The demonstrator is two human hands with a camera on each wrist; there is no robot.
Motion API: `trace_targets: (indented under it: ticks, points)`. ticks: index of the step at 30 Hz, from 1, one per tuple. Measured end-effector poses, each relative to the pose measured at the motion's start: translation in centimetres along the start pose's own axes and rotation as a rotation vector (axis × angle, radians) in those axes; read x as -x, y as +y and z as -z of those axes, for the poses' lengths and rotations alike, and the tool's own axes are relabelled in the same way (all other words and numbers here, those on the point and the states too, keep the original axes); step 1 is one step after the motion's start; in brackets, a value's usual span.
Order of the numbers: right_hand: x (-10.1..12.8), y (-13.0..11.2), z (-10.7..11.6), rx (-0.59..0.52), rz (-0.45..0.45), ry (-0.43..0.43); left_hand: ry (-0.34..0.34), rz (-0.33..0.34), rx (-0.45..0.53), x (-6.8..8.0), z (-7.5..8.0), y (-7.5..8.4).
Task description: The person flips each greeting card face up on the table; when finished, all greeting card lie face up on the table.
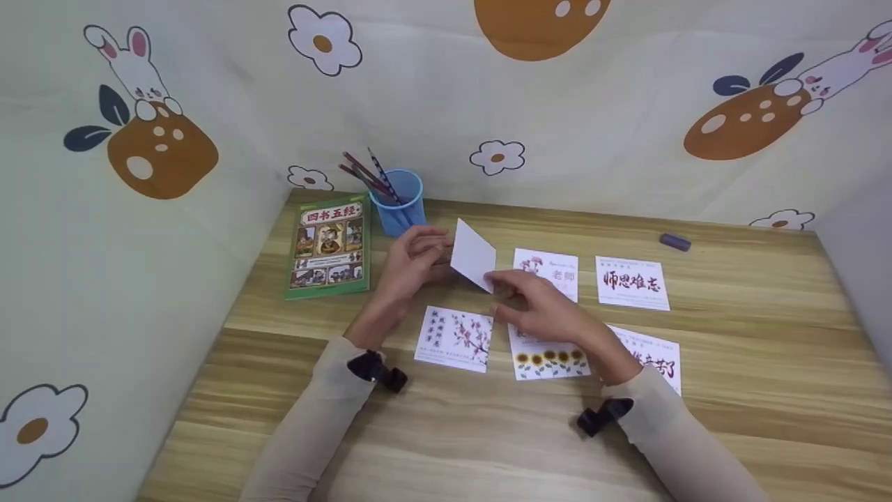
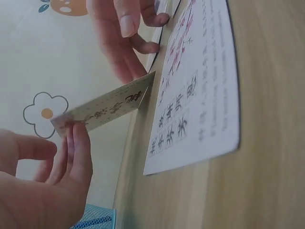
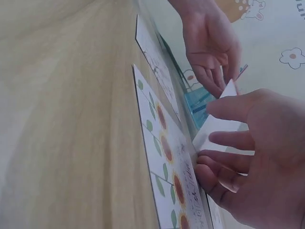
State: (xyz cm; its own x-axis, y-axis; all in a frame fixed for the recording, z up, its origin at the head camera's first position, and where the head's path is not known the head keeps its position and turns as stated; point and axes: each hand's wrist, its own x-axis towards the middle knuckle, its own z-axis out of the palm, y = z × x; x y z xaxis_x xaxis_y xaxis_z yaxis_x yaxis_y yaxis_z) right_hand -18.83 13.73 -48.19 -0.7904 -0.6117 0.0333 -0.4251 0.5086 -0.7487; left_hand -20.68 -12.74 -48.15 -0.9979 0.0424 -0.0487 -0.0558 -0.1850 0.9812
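A small square card (image 1: 474, 254) stands tilted between my two hands, its blank side toward the head camera. Its printed side, with characters, shows in the left wrist view (image 2: 107, 107). My left hand (image 1: 408, 268) touches the printed side near the upper edge with fairly straight fingers, thumb apart from it. At the lower right edge, my right hand (image 1: 540, 303) rests its fingers against the blank side, thumb apart. Below the left hand lies a card with pink blossom (image 1: 456, 338). Under the right hand are a sunflower card (image 1: 550, 364) and a flower card (image 1: 547, 265), both partly covered.
A green picture-covered book (image 1: 329, 247) lies at the left, next to a blue mesh cup (image 1: 406, 199) of pencils. Two cards with red characters (image 1: 633, 282) lie at the right, the nearer partly hidden by my wrist. A dark purple cylinder (image 1: 675, 242) lies behind them.
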Motion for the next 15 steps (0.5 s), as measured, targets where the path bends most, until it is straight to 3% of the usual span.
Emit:
trace_targets:
  ticks: [5, 11, 15]
  points:
    - [-0.2, -0.3, 0.3, -0.175, -0.032, 0.074, -0.148, -0.021, -0.045, 0.6, -1.0, -0.4]
    - [-0.4, -0.9, 0.7, -0.295, -0.03, 0.188, -0.303, -0.113, -0.183, 1.1, -2.0, -0.7]
    - [-0.4, -1.1, 1.0, -0.378, -0.081, 0.242, -0.386, -0.165, -0.286, 1.4, -2.5, -0.9]
